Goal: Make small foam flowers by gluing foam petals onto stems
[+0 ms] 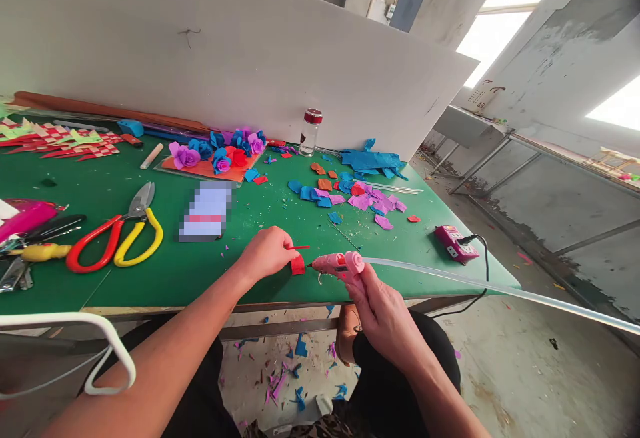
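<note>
My left hand (pixel 266 253) is closed in a pinch on a small red paper piece (pixel 297 263) near the front edge of the green table (pixel 200 271). My right hand (pixel 380 311) grips a pink glue gun (pixel 340 264) whose nozzle points left and nearly touches the red piece. A long clear glue stick (pixel 475 285) runs out of the gun's back toward the right.
Red and yellow scissors (pixel 120 235) lie at the left, with tools beside them. Paper roses (pixel 220 155) on an orange sheet, a clear bottle (pixel 310 133), blue, purple and orange paper scraps (pixel 360 195) and a pink power strip (pixel 453 243) are on the table. A white board (pixel 250 45) stands behind.
</note>
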The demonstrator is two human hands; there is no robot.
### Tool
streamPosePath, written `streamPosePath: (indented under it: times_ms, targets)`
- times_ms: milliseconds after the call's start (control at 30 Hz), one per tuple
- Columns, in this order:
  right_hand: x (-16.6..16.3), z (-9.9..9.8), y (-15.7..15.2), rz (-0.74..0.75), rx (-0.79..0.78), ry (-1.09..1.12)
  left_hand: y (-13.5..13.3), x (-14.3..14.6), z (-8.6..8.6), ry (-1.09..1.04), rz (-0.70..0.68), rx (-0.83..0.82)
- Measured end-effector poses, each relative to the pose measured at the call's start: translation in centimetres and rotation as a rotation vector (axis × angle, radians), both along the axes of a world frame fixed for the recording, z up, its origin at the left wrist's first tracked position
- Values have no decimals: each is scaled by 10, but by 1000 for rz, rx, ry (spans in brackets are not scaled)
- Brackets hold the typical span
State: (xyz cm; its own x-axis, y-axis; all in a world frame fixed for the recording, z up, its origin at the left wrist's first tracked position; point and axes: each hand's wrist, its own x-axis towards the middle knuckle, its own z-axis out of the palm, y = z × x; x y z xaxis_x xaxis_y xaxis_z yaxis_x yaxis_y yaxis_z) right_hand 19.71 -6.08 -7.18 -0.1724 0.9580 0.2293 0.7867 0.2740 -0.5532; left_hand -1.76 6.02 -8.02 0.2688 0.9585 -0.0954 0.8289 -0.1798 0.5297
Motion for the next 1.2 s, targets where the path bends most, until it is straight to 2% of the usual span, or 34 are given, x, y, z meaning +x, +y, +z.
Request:
streamPosePath:
  times_ms: [133,467,733,967,1200]
  targets:
    - [3,3,-2,-24,8,17,0,0,-1,1,-2,-7]
    - [-10,-4,3,74,-23,63,1,-1,-2,-15,-16,17]
    - [-8,-3,4,50,-3,-3,1,-1,-1,-18,-14,14]
    - [-1,4,1,-28,-2,-24,0,-1,1,-19,-4,-10]
    - [-3,5,2,33,-12,31,1,-2,-1,-3,-28,4]
